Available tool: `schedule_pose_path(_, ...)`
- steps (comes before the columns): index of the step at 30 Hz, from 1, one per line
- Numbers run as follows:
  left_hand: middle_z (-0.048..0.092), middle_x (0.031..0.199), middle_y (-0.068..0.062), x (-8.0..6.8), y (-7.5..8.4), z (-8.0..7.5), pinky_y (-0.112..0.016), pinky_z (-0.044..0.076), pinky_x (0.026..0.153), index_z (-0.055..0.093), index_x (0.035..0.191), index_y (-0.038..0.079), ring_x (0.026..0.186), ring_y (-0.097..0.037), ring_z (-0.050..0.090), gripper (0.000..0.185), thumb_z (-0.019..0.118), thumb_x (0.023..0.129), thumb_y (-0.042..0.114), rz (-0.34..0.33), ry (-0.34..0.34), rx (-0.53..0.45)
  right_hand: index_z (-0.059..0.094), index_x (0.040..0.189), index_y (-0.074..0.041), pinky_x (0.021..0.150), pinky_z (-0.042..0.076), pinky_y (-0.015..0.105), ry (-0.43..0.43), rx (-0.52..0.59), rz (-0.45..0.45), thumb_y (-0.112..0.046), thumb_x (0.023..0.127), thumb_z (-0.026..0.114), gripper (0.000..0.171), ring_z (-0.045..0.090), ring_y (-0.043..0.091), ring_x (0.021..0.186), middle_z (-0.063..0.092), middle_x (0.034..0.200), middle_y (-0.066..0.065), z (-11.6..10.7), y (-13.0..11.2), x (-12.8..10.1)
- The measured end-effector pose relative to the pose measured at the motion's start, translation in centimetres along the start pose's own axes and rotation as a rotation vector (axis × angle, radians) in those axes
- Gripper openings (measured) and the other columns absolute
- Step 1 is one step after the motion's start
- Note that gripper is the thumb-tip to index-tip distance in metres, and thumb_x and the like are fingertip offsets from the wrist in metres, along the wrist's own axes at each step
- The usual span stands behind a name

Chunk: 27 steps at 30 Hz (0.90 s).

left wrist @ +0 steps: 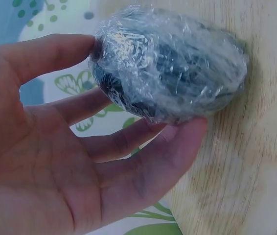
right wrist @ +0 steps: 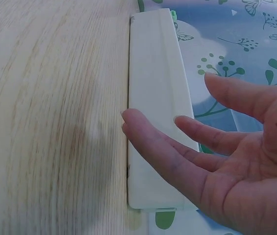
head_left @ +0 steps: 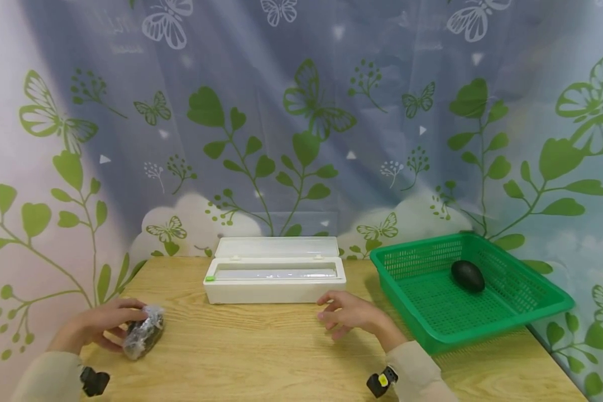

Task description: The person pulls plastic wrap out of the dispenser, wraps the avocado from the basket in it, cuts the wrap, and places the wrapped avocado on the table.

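Note:
A dark avocado wrapped in cling film (head_left: 143,333) lies on the wooden table (head_left: 261,352) at the front left. My left hand (head_left: 108,324) holds it there. In the left wrist view the thumb and fingers of the left hand (left wrist: 104,147) pinch the wrapped avocado (left wrist: 170,63) from two sides. My right hand (head_left: 347,315) hovers open just in front of the right end of a white cling film dispenser (head_left: 275,279), whose lid is raised. In the right wrist view the right hand (right wrist: 217,147) has spread fingers close to the dispenser (right wrist: 155,98), and it holds nothing.
A green mesh basket (head_left: 482,329) stands at the right of the table, with one bare dark avocado (head_left: 467,276) inside. A curtain printed with leaves and butterflies closes off the back and sides. Bare wood lies between my hands.

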<state>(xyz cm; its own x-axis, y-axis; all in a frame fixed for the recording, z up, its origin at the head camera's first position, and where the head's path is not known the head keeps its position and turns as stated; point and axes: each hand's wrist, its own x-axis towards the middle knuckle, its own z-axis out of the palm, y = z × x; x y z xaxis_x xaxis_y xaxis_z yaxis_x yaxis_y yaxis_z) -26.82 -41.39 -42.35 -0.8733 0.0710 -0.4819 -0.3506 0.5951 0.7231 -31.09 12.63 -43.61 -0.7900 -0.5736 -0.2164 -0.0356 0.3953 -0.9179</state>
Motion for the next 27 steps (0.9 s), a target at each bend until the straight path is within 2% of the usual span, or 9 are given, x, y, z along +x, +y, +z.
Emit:
schedule_pose_path(4,0.037,0.149,-0.041,0.1,0.2,0.0,-0.052,0.062,0.082,0.033,0.153,-0.008,0.117,-0.043,0.062,0.068,0.055,0.105,0.037,-0.005,-0.003,0.038,0.047,0.141,0.008,0.075,0.066,0.043,0.004,-0.007,-0.005,-0.015,0.102,0.066,0.049,0.067,0.031,0.1,0.061,0.124,0.023,-0.1,0.0,-0.1)
schedule_pose_path(7,0.037,0.15,-0.041,0.1,0.3,0.1,-0.053,0.062,0.082,0.033,0.153,-0.008,0.122,-0.051,0.059,0.069,0.055,0.106,0.037,-0.002,-0.006,0.055,0.047,0.14,0.009,0.076,0.066,0.044,0.006,-0.014,-0.01,-0.015,0.102,0.065,0.049,0.067,0.032,0.101,0.061,0.123,0.024,-0.2,0.0,-0.1)
schedule_pose_path(14,0.034,0.152,-0.042,0.1,0.5,0.0,-0.055,0.061,0.083,0.033,0.154,-0.005,0.126,-0.058,0.055,0.078,0.058,0.103,0.048,0.022,-0.043,0.1,0.047,0.141,0.008,0.077,0.066,0.044,0.0,-0.025,-0.012,-0.015,0.103,0.063,0.047,0.067,0.034,0.102,0.061,0.122,0.023,-0.3,0.1,-0.2)
schedule_pose_path(17,0.037,0.152,-0.041,0.1,0.6,0.1,-0.055,0.061,0.083,0.03,0.156,-0.004,0.125,-0.054,0.057,0.08,0.057,0.103,0.05,0.023,-0.04,0.099,0.047,0.141,0.009,0.077,0.065,0.045,0.003,-0.021,-0.016,-0.015,0.103,0.064,0.048,0.067,0.034,0.102,0.061,0.122,0.024,-0.3,0.0,-0.4)
schedule_pose_path(22,0.046,0.145,-0.039,0.0,1.0,0.6,-0.054,0.061,0.08,0.031,0.157,-0.003,0.116,-0.038,0.065,0.079,0.059,0.103,0.047,0.02,-0.002,0.097,0.047,0.14,0.009,0.076,0.066,0.045,0.013,-0.022,-0.027,-0.014,0.103,0.064,0.047,0.067,0.033,0.101,0.061,0.123,0.025,-0.4,-0.1,-0.5)
schedule_pose_path(27,0.049,0.145,-0.035,0.0,1.1,0.8,-0.053,0.062,0.079,0.033,0.156,-0.003,0.114,-0.033,0.066,0.078,0.062,0.102,0.046,0.022,0.004,0.11,0.047,0.139,0.009,0.076,0.066,0.045,0.015,-0.02,-0.028,-0.013,0.102,0.064,0.046,0.067,0.032,0.099,0.061,0.121,0.024,-0.4,-0.1,-0.6)
